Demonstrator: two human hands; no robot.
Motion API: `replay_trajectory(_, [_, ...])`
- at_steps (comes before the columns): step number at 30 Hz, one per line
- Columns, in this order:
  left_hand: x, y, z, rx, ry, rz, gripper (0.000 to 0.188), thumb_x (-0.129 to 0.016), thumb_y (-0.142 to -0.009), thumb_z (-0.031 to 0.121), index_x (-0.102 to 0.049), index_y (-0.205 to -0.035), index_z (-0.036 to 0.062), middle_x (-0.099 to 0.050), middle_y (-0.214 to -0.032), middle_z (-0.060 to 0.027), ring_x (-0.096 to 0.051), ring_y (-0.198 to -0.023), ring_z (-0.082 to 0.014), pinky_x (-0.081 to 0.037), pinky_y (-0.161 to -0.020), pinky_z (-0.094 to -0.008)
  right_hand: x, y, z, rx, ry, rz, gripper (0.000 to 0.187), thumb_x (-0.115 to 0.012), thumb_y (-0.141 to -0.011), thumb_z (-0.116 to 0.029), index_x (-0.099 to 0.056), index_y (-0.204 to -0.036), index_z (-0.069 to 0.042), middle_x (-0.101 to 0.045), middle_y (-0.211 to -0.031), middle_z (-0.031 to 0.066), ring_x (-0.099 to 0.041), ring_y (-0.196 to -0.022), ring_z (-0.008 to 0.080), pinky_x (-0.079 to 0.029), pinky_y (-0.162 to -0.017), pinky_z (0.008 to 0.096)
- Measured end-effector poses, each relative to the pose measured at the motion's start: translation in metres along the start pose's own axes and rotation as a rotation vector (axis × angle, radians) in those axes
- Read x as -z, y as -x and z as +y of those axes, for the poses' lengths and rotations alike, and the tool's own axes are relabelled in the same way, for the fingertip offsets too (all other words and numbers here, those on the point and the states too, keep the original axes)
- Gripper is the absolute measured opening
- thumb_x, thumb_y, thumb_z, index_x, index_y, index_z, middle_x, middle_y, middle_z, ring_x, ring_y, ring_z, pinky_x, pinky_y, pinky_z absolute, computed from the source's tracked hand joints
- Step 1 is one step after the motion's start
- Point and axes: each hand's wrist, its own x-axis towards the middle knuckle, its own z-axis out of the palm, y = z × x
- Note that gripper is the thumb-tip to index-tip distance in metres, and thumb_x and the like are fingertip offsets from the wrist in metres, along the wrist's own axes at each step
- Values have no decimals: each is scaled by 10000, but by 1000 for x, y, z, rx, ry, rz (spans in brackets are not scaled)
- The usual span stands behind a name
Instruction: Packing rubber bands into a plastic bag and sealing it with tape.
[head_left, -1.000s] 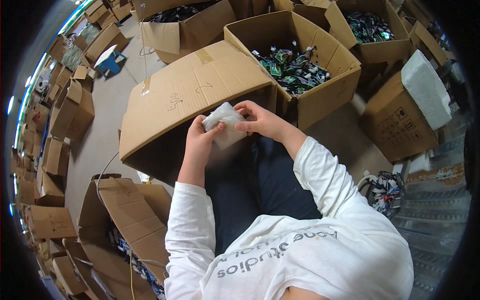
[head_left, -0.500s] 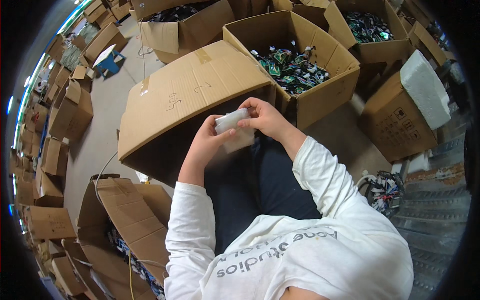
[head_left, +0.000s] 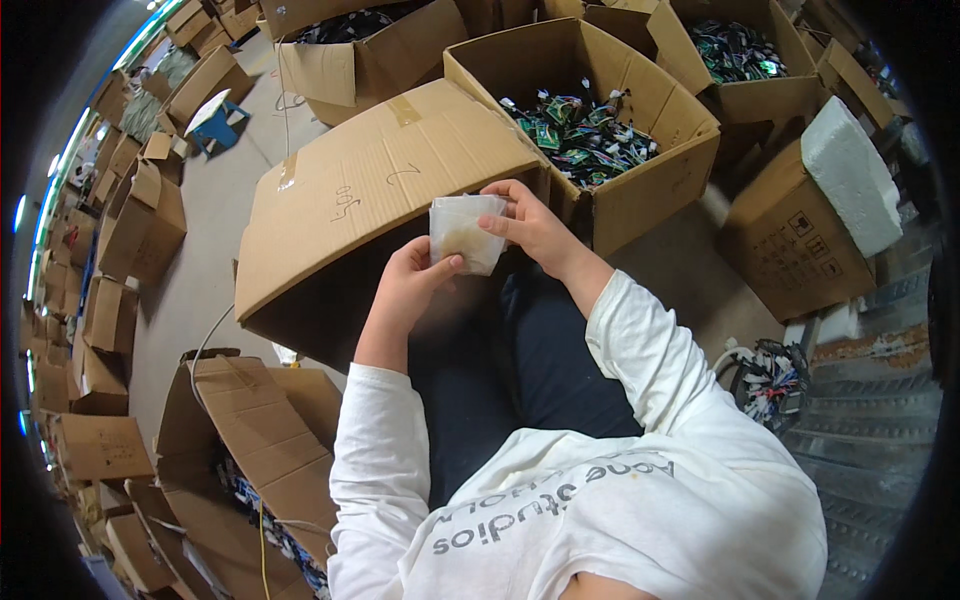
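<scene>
A small whitish translucent pouch [head_left: 464,232] with a yellowish stain is held up flat between both hands above my lap. My left hand [head_left: 408,288] grips its lower left corner with the thumb on the front. My right hand [head_left: 530,226] pinches its right edge near the top. Just behind the pouch lies a large flat cardboard flap [head_left: 370,185]. An open cardboard box [head_left: 640,190] filled with small green circuit boards and wires stands to the right of my right hand.
Open cardboard boxes surround me: one with dark parts at the back [head_left: 360,45], another with green boards at the far right [head_left: 745,55]. A white foam block [head_left: 850,180] rests on a box at right. A tangle of wires [head_left: 770,380] lies lower right. Stacked cartons [head_left: 130,230] line the left.
The pouch was folded or bunched between my hands; now it is turned and spread flat facing me, with my right hand shifted to its right edge.
</scene>
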Motion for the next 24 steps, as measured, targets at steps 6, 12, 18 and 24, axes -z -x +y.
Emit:
replay_trajectory(6, [2,3,-1,43,-259,-35,225,-809,-885,124,-716,-1043,-8,-670,-856,-2,-567,-769,-87,-467,-701,-251,-1,2,-2,62,119,1,754,-800,-936,-336,-421,-1524,-55,-600,-1357,133,-573,-1269,227,-454,-1089,368])
replay_trajectory(12, [-6,6,9,114,-489,-77,246,-818,-862,156,-712,-993,-22,-651,-822,-14,-562,-754,-96,-469,-714,-275,5,4,-4,-48,206,-86,488,-861,-871,-260,-667,-1262,-41,-699,-1189,92,-646,-1110,171,-510,-982,330])
replay_trajectory(18, [-7,0,-2,-37,-420,17,411,-818,-892,203,-670,-1191,-36,-681,-947,-50,-588,-841,-101,-499,-784,-279,8,0,0,-78,158,72,286,-879,-854,-188,-688,-1022,-57,-710,-955,26,-639,-892,101,-502,-797,265])
replay_trajectory(24, [-10,-3,-4,-69,-101,45,576,-829,-902,157,-552,-1375,-21,-687,-1142,-84,-642,-1009,-134,-533,-864,-287,9,-2,4,-3,77,57,278,-858,-889,-200,-632,-990,-75,-672,-905,1,-615,-858,89,-494,-779,258])
